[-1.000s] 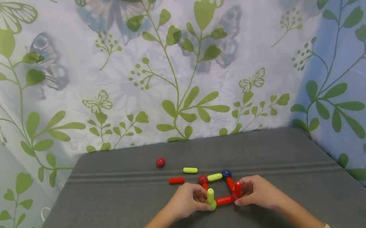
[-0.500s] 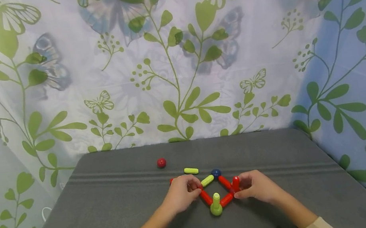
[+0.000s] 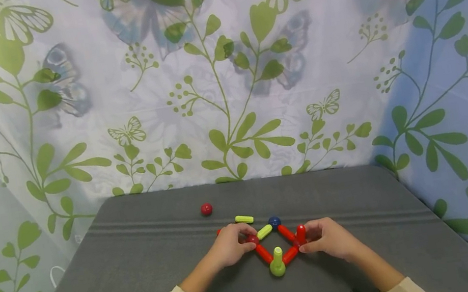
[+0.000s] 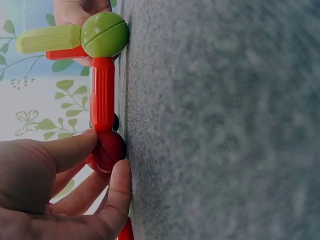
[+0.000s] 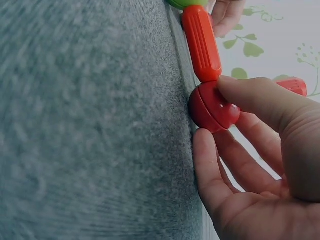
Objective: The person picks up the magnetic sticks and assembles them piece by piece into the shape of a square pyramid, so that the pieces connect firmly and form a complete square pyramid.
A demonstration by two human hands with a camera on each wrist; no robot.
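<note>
A diamond-shaped frame of toy rods and balls lies on the grey table. My left hand pinches the red ball at its left corner between thumb and fingers. On the opposite corner, my right hand grips another red ball, from which a red rod stands up. The green ball at the near corner carries an upright yellow-green rod. A blue ball forms the far corner. Three sides are red rods; a yellow-green rod makes the far left side.
Beyond the left hand lie a loose red ball and a loose yellow-green rod. A loose red rod is mostly hidden by that hand. A leaf-and-butterfly patterned curtain hangs behind the table.
The left hand has left the green ball and moved up-left to the red ball. The frame has turned from square-on to a diamond, its green corner nearer. The right hand keeps its ball.
</note>
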